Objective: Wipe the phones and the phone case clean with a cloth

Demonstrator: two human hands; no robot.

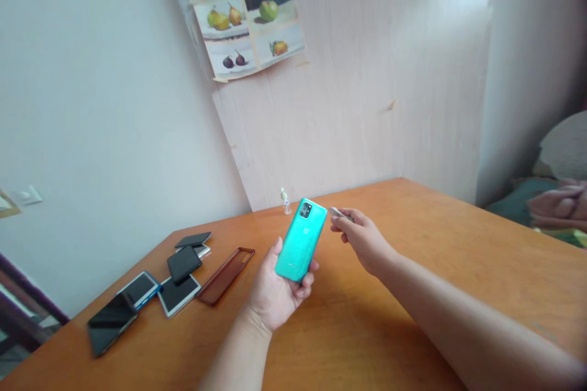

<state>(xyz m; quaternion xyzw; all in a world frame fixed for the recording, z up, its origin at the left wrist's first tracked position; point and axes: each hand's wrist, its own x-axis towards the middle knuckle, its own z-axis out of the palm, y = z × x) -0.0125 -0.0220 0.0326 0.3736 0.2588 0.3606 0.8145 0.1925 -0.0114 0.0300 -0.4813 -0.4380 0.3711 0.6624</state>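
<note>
Gripping a teal phone (300,244) just below ctr of the frame, the person's L hand (277,293) has its thumb along the phone's left edge & its fingers curled round the right edge. The phone's back faces the camera, top leaning right, w/ a camera block (305,210) at its upper L corner. R hand (362,235), just right of the phone, pinches a small pale item (336,212) btwn thumb & fingers; too small to ID. Its tip is right by the phone's top R corner; can't tell if they touch.

Both hands are over an orange-brown table (367,330). Lower L of frame: a black phone (112,325) overlaps a blue-edged device (141,288); next to it a white-framed device (177,299) w/ a black slab (184,264) partly on top, & a dark slab (193,239) behind. Reddish-brown case (228,277) lies btwn that group & the L hand. Small bottle (285,203) stands nr the table's back edge, approx. mid-frame. Upper L-ctr: a sheet w/ 4 fruit pics (250,33) on a wall panel (348,104).
</note>
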